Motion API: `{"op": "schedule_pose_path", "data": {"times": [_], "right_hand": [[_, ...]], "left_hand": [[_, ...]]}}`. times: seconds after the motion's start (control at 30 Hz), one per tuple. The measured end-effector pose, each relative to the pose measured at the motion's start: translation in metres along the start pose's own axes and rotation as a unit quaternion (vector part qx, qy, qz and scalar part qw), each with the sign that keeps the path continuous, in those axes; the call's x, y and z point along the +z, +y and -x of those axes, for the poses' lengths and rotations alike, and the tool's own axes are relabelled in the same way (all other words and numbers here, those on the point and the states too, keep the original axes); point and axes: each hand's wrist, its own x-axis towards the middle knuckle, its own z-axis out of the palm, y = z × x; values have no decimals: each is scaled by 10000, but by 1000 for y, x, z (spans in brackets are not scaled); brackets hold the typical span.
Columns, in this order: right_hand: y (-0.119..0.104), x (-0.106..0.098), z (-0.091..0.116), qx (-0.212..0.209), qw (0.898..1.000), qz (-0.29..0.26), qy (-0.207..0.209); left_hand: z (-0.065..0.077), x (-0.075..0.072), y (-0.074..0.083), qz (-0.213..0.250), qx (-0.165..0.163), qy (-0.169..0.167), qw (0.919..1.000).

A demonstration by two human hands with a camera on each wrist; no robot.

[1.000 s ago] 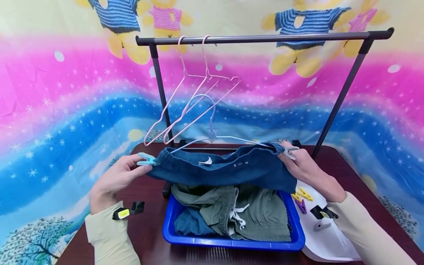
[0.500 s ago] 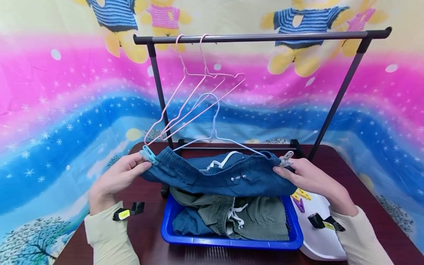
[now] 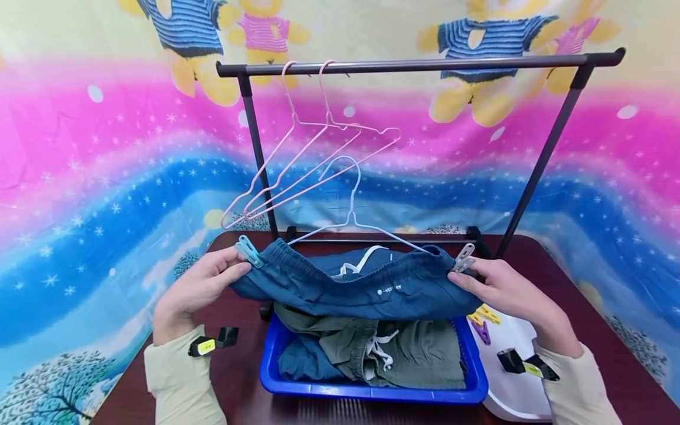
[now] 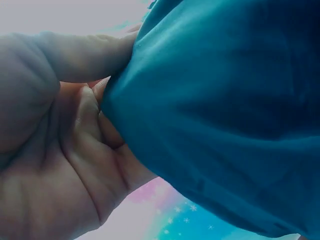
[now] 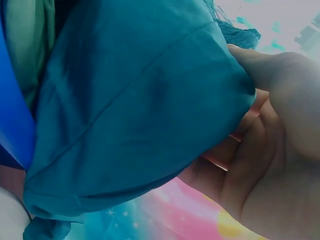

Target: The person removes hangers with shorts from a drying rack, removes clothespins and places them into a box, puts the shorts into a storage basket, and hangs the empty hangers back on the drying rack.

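Note:
Dark blue shorts (image 3: 340, 295) with an elastic waistband and white drawstring are stretched between my two hands, over the basket. A pale blue wire hanger (image 3: 352, 219) has its lower arms inside the waistband, its hook upright. My left hand (image 3: 199, 286) pinches the left side of the shorts, beside a light blue clothespin (image 3: 249, 251) clipped at that corner. On the other side my right hand (image 3: 512, 289) pinches the cloth just below a grey clothespin (image 3: 464, 258). Both wrist views show thumb and fingers closed on the blue fabric (image 4: 210, 110).
A blue basket (image 3: 372, 394) holds green shorts (image 3: 419, 354) and more blue cloth. Two pink hangers (image 3: 324, 127) hang from the black rack's bar (image 3: 425, 64) behind. At right, yellow and purple clothespins (image 3: 481, 332) lie by a white tray (image 3: 517, 383).
The waistband has tilted toward the camera, showing the drawstring and the printed lettering. Both clothespins now stand more upright. The hanger has shifted slightly right, and the right hand sits lower.

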Motion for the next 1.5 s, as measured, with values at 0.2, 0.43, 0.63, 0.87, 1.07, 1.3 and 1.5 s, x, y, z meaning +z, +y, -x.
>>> {"op": "schedule_pose_path", "data": {"times": [0.2,0.43,0.63,0.87,1.07,1.3,1.5], "right_hand": [[3,-2,2,63,9999,-47,103],[3,-6,0,-151,9995,-102,243],[5,-10,1,-234,9984,-151,489],[4,-14,4,-289,9962,-336,748],[5,-19,10,-79,9972,-313,676],[7,-27,14,87,9988,-203,437],[10,-30,16,133,9989,-152,418]], "left_hand": [[-3,5,1,185,29,-90,9998],[-8,8,2,362,120,13,9993],[-11,11,3,377,182,159,9990],[-12,10,5,305,253,225,9990],[-13,10,5,398,255,79,9989],[-11,9,4,336,155,21,9993],[-10,8,3,257,123,-59,9996]]}}
